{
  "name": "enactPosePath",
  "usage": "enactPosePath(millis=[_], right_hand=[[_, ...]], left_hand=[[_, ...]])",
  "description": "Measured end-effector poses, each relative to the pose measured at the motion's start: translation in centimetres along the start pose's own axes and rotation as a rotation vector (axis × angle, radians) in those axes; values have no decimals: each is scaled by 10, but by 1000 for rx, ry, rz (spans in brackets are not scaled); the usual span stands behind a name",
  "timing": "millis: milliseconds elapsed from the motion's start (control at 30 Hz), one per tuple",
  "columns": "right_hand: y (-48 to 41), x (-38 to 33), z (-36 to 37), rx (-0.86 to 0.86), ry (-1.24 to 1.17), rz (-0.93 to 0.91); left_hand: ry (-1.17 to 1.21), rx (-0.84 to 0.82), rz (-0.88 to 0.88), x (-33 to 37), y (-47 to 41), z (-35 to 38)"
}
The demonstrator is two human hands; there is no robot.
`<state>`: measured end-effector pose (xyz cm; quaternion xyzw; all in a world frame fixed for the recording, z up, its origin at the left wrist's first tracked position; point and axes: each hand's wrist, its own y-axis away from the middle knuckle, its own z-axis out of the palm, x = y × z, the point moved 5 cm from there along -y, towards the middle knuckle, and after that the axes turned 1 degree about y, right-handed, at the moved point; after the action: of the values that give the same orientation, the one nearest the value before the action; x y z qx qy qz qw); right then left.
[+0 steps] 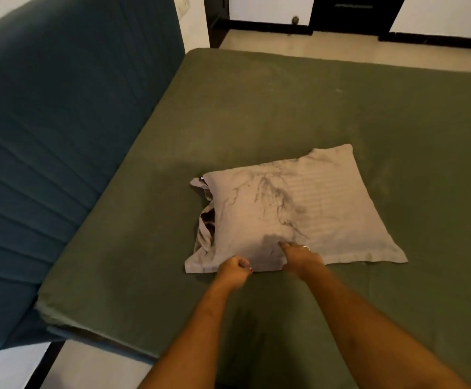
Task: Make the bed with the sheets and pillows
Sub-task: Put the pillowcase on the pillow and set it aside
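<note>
The grey pillow [298,214] lies flat on the green sheet [340,108], long axis left to right, its case's open end facing left. Both the left hand [232,269] and the right hand [303,258] clutch its near edge.

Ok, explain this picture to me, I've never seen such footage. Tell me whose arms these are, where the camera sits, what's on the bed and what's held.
No machine here: a person works with two bare hands. The picture comes from a camera worn on their head, looking forward and down, so the arms reach in from below. A beige pillow in a creased case lies on the green sheet covering the bed, with the blue headboard on the left. The left hand grips the pillow's near edge with curled fingers. The right hand rests on the same edge; whether its fingers curl under is hidden.
</note>
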<state>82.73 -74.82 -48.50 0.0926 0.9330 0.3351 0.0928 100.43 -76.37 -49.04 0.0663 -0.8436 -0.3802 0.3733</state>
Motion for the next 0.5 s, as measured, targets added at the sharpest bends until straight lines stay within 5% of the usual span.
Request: enactPosePath(millis=[500], right_hand=[[-108, 14, 38, 100, 31, 64]], left_hand=[[17, -51, -120, -28, -116, 31]])
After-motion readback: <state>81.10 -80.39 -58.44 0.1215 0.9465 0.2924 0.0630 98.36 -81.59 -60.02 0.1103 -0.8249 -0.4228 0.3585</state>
